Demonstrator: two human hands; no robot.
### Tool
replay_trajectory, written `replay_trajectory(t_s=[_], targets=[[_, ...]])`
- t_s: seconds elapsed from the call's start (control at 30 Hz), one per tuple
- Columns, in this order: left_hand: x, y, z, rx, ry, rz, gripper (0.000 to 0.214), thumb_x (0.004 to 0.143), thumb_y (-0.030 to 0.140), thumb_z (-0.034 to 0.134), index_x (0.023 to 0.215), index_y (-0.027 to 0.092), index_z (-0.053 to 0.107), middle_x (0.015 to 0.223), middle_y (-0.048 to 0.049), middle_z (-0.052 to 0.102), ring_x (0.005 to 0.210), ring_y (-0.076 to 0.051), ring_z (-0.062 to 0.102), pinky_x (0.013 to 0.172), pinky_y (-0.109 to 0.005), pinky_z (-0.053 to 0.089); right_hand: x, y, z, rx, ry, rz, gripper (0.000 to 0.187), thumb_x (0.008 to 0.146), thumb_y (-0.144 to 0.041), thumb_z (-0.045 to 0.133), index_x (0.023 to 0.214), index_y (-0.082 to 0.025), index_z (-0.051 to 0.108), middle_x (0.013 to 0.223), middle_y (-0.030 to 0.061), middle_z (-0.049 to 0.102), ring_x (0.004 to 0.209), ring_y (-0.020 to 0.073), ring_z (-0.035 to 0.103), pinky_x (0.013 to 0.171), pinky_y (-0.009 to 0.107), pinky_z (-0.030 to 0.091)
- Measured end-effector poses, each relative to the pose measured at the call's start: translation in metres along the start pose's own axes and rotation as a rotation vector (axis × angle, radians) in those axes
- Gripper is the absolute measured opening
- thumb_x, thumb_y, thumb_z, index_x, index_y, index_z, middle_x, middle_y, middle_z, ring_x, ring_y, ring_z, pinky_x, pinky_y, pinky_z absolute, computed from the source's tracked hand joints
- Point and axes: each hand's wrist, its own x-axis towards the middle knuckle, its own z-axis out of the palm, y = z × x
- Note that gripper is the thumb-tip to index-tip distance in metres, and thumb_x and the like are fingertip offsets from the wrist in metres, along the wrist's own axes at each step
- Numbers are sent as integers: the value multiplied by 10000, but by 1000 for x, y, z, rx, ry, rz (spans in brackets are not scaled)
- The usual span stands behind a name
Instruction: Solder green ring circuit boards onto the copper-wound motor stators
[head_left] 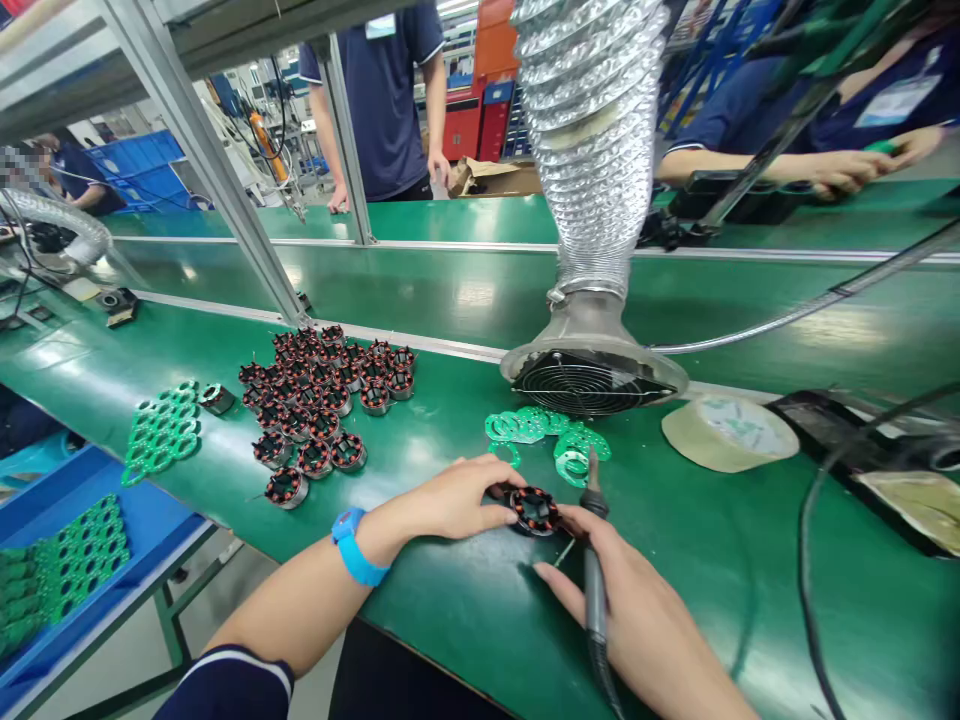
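My left hand (469, 500), with a blue band on its wrist, is closed on a motor stator (534, 510) with dark copper windings, low over the green bench. In my right hand (630, 590) is a soldering iron (595, 580), its tip pointing away from me. The right index fingertip reaches the stator's right side, while the thumb stays apart from it. A thin, light-coloured strip shows between that thumb and finger; I cannot make out what it is. Just beyond the stator lie several green ring-shaped circuit boards (574, 455).
Many wound stators (311, 385) stand grouped at left, beside a green board panel (161, 430). A fume extractor hood (596, 370) hangs over the bench. At right are a tape roll (727, 432), a black tray (892, 470) and a cable (804, 560). Co-workers stand across the bench.
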Motion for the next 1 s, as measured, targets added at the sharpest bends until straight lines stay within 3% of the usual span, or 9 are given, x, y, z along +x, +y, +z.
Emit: replay_trajectory(t_s=[0.13, 0.27, 0.37, 0.5, 0.57, 0.67, 0.8, 1.0], targets=[[-2, 2, -3, 18, -58, 4, 312, 784, 101, 610, 1087, 165, 570, 1059, -68, 627, 1003, -211, 570, 875, -309, 444, -2, 9, -14, 132, -138, 107, 512, 801, -548, 547, 1211, -265, 428, 999, 80, 693, 877, 248, 699, 716, 357, 574], [-2, 4, 0, -43, -100, 8, 255, 781, 76, 576, 1019, 169, 581, 969, -35, 653, 889, -167, 597, 779, -246, 463, 2, 16, -16, 191, -42, 132, 590, 799, -590, 531, 1239, -227, 383, 935, 83, 672, 737, 209, 688, 665, 333, 572], [0, 4, 3, -57, -88, 26, 174, 835, 98, 519, 970, 161, 608, 946, -36, 663, 872, -152, 602, 792, -241, 463, 9, 16, -17, 154, 58, 80, 591, 805, -598, 524, 1231, -211, 391, 968, 102, 670, 756, 215, 678, 672, 347, 563], [3, 2, 6, -4, -1, 101, 133, 886, 207, 535, 952, 160, 641, 1012, -61, 672, 1011, -180, 578, 953, -306, 407, 22, 3, -17, -96, 224, -77, 462, 854, -518, 494, 1189, -201, 470, 946, 111, 668, 781, 252, 647, 662, 381, 534], [5, 1, 10, 83, 78, 81, 282, 839, 232, 620, 1114, 178, 600, 1141, -72, 641, 1114, -217, 519, 1000, -361, 367, 28, -6, -15, -221, 277, -206, 403, 888, -455, 456, 1180, -182, 502, 851, 104, 651, 726, 251, 601, 636, 380, 509], [8, 0, 16, 170, 87, 30, 485, 813, 219, 649, 1274, 212, 498, 1220, -69, 602, 1171, -239, 460, 988, -389, 365, 36, -18, -11, -306, 277, -340, 353, 913, -344, 421, 1203, -161, 504, 813, 103, 630, 704, 246, 538, 646, 379, 482], [11, -2, 21, 229, 109, -24, 342, 825, 271, 639, 1149, 182, 573, 1079, -78, 635, 1063, -239, 506, 919, -381, 398, 41, -26, -6, -317, 253, -379, 329, 917, -273, 401, 1206, -154, 505, 843, 108, 627, 718, 245, 527, 653, 374, 463], [7, -2, 19, 170, 120, -14, 348, 809, 242, 620, 1139, 181, 527, 1098, -86, 592, 1042, -242, 506, 922, -389, 413, 36, -20, 0, -204, 320, -283, 372, 905, -423, 468, 1183, -177, 497, 851, 89, 648, 729, 236, 588, 658, 362, 493]])
